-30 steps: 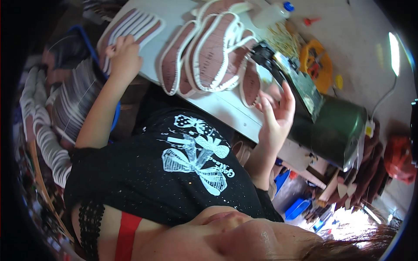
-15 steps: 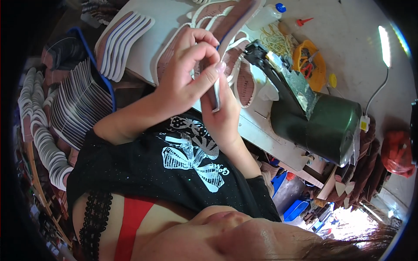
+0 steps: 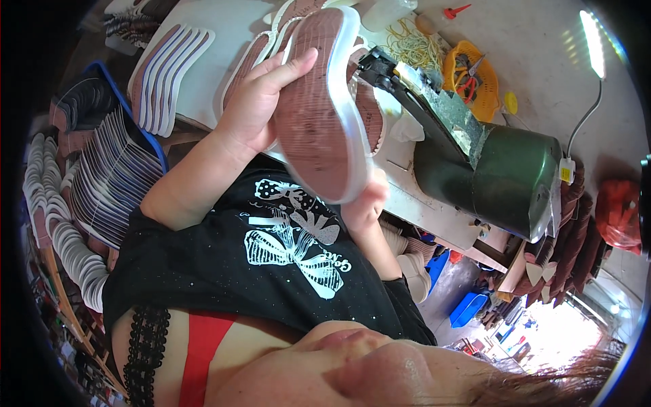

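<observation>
A brown ribbed shoe sole (image 3: 315,129) with a white raised edge is held up over the table's near edge, its ribbed face turned toward me. My left hand (image 3: 254,102) is closed on its left side, thumb lying on the ribbed face. By the lower end is my right hand (image 3: 366,200), smeared by motion; its fingers look curled, and whatever they hold is hidden. Beyond the held sole, more brown soles with white edges (image 3: 373,122) lie loosely on the table, partly covered by it.
A dark green machine (image 3: 488,180) with a black arm stands right of my hands. Behind it are a yellow basket (image 3: 493,95) of tools and tangled yellow bands (image 3: 410,51). At left lie stacked soles (image 3: 173,78) and a blue-rimmed crate (image 3: 157,146) packed with soles. A lit lamp (image 3: 592,44) is at right.
The sole has turned from edge-on to showing its broad ribbed face and has come nearer. My hands have moved apart, the left to the sole's side, the right down to its lower end.
</observation>
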{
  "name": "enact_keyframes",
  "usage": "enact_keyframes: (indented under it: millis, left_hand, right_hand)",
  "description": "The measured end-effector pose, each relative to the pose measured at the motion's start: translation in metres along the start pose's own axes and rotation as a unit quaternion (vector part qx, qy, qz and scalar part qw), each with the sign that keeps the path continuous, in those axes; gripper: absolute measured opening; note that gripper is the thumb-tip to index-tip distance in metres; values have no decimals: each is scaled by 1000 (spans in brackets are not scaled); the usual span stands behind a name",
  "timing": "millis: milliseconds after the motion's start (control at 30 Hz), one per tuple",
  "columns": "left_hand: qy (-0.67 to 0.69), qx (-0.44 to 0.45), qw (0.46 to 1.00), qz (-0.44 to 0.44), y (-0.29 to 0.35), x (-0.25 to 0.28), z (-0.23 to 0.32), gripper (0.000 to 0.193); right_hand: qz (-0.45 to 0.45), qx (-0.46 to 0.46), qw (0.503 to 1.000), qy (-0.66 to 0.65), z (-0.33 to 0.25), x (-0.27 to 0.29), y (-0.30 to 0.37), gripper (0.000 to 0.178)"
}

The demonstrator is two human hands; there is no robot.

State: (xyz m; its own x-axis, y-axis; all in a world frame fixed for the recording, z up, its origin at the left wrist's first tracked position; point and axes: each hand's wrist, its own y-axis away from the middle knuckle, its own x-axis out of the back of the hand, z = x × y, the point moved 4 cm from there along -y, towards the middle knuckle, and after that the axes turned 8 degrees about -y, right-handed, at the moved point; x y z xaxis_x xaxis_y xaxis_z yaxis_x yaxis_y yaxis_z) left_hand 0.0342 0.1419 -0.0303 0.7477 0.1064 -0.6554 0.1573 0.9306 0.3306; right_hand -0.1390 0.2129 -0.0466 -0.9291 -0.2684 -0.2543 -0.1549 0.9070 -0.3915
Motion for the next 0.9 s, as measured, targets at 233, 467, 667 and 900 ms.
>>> enact_keyframes:
  millis: [233, 467, 667, 900]
  left_hand:
    - [-62, 12, 989, -137, 10, -23, -26, 32]
    - [-248, -60, 946, -199, 12, -29, -15, 32]
    - [-462, -158, 863, -130, 5, -14, -11, 39]
    - [-381, -45, 907, -174, 6, -23, -16, 52]
  right_hand:
    - [95, -198, 920, -324, 17, -20, -17, 37]
    - [-73, -269, 907, -316, 18, -2, -43, 30]
    - [-42, -336, 939, -61, 0, 4, -43, 15]
    - [-57, -304, 950, 45, -3, 7, -38, 15]
